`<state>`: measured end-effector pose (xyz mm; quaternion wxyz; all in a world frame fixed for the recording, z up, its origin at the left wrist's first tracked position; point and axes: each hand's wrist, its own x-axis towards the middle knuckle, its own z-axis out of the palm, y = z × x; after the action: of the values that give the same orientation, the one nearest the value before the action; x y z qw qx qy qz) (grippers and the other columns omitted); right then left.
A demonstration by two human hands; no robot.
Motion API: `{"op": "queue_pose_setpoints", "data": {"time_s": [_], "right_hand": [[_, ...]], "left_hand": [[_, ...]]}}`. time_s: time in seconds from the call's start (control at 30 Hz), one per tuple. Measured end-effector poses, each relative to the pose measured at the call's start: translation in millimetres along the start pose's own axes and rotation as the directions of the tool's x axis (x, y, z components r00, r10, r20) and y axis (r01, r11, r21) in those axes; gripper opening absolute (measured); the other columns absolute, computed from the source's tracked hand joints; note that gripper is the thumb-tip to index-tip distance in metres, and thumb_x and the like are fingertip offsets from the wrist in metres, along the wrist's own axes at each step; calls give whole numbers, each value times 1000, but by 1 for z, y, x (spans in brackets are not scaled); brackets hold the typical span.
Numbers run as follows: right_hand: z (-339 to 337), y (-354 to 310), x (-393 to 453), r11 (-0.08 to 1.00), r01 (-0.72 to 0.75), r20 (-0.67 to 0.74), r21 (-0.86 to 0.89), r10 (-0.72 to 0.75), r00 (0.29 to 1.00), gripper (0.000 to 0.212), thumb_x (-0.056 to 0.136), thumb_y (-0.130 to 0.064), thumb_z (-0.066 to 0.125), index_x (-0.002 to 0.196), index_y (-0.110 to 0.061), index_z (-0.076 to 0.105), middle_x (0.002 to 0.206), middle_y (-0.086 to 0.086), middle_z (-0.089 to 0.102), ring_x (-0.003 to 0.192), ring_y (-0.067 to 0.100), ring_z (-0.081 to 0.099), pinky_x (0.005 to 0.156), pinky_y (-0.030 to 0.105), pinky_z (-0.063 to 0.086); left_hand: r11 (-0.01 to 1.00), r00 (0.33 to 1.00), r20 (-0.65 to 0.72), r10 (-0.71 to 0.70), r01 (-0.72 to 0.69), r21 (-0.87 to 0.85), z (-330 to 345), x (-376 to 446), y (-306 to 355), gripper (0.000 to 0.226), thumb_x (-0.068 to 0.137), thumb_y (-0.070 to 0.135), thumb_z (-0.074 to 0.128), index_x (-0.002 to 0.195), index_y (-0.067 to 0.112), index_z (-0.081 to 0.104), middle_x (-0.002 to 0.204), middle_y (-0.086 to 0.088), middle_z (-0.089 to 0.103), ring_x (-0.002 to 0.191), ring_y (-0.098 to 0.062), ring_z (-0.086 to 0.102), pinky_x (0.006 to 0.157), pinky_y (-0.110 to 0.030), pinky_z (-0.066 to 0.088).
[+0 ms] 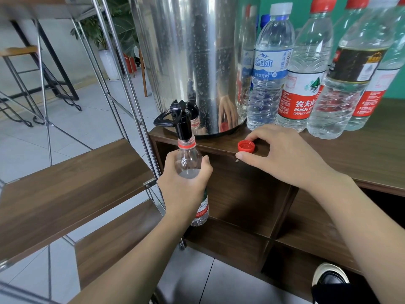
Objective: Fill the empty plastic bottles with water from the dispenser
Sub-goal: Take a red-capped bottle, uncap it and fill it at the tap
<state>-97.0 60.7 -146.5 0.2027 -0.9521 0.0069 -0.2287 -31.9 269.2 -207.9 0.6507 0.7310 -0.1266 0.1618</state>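
Right now my left hand [186, 189] is wrapped around a plastic bottle [190, 165]. I hold it up under the black tap [180, 119] of the big shiny water tank [188, 51]. The mouth of the bottle sits right at the tip of the tap. The bottle has no cap on. I can see water inside it, up near the wide part below the neck, so I think it is almost full. I cannot tell if water is coming out of the tap at this moment.

My right hand [282, 156] is on the brown table [350, 150]. Its fingers are curled around a red cap [246, 146] that lies upside down on the table edge. My pointing finger and thumb are at its sides, so I think I am pinching it. It looks like the cap for the bottle I am holding.

Next to the tank stand more bottles. One has a white cap and a blue label [271, 66]. One has a red cap and a red label [304, 69]. More stand to the right of them. They all have caps on and look full of water, so I think those are done.

What is left, I think, is to finish this one and screw the red cap on. I see no other empty bottles from here.
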Motion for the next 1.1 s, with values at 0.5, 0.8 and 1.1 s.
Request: {"op": "queue_pose_setpoints", "data": {"time_s": [0.5,0.8,1.1], "right_hand": [[0,0,0,1000,-6,2,8,6,1000,35,82,-65,65,103,-36,66,105,-19,61,102,6,54,91,28,44],[1,0,0,1000,-8,2,6,8,1000,36,82,-65,64,103,-36,65,105,-18,60,103,7,55,93,30,45],[1,0,-1,1000,-8,-5,4,8,1000,38,83,-65,65,105,-34,66,107,-16,62,105,9,55,94,32,46]], "left_hand": [[1000,1000,0,-1,1,9,0,1,0,25,86,37,80,104,29,64,93,21,71,90,-2,70,81,-19,53],[1000,1000,-5,-9,9,12,0,1,-1,25,86,36,81,104,29,64,93,21,72,89,-1,70,81,-21,54],[1000,1000,-13,-5,5,10,0,0,0,27,85,38,80,103,27,64,92,19,72,89,-4,70,82,-25,55]]}}
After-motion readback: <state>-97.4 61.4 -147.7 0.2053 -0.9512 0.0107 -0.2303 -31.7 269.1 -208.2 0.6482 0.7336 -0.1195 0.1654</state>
